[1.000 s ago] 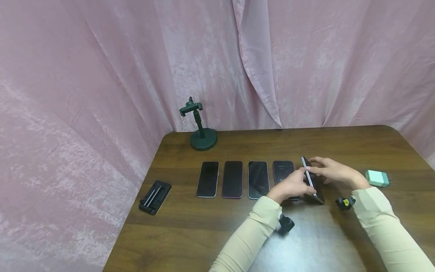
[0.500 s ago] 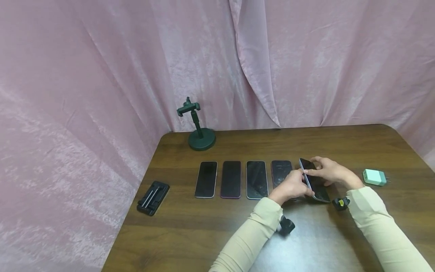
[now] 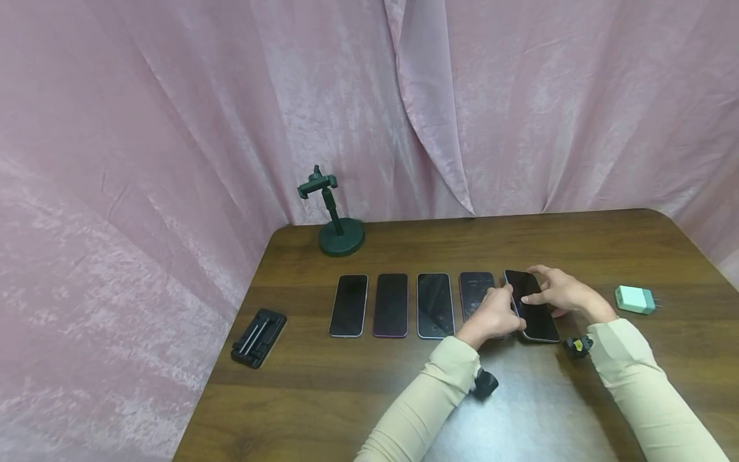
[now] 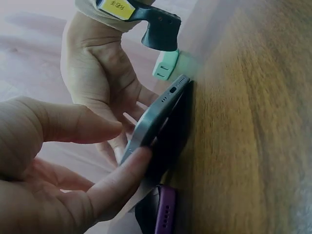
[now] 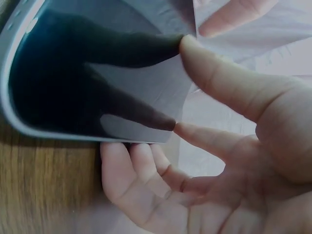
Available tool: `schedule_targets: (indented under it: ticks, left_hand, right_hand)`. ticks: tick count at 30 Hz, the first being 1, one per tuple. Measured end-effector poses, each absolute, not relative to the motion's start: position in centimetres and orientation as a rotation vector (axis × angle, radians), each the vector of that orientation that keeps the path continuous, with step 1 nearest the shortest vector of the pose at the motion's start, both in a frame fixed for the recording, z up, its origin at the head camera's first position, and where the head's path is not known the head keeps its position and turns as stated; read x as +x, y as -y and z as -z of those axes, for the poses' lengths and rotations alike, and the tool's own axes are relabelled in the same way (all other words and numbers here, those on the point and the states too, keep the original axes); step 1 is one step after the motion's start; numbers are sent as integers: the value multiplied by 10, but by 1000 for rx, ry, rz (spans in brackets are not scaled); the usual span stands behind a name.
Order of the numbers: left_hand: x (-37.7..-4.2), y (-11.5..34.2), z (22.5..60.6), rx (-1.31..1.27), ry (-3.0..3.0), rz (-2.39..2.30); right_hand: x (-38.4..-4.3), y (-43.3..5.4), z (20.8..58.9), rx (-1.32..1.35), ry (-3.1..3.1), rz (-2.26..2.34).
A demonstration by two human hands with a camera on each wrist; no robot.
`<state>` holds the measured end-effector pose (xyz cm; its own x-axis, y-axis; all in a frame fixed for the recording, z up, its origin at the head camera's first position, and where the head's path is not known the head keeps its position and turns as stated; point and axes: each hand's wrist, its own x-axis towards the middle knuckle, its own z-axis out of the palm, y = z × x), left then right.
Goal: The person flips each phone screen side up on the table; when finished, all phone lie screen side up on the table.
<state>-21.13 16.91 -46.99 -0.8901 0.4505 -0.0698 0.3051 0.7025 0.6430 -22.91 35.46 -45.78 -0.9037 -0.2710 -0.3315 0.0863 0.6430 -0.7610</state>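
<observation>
A dark-screened smartphone with a pale metal frame lies between my two hands, its left edge slightly raised from the table in the left wrist view. My left hand holds that edge, one fingertip at the frame's corner. With its thumb on the glass and its other fingers curled at the opposite long edge, my right hand grips the phone. Immediately left lies another smartphone, partly covered by my left hand. Three more smartphones, the left one, the middle one and the right one, complete the row, screens up.
A green phone stand stands at the back left of the wooden table. A folded black holder lies at the left edge. Right of my right hand is a mint-green charger plug. Pink curtains hang behind the table.
The phone between my hands has tilted down from steeply on edge to nearly flat, screen up. My right thumb has moved from its edge onto the glass. The other phones stay put.
</observation>
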Motion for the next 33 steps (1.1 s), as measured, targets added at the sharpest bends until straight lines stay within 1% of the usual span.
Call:
schedule_targets:
  ticks: [5,14,23,29,33]
  left_hand:
    - [-207,-169,465,542,-2665,-1011]
    - [-199,-173,455,503,-2645,-1029]
    - [-194,-177,458,500,-2645,-981]
    - [-193,-180,461,447,-2618,-1008]
    - [-192,-181,462,456,-2621,-1035]
  right_hand:
    - [-229,-357,458,-126,-2455,1167]
    - [-227,-361,457,-101,-2463,1190]
    - [-227,-357,459,-141,-2491,1187]
    - [-224,-358,461,-119,-2489,1202]
    - [-226,-359,462,-124,-2488,1207]
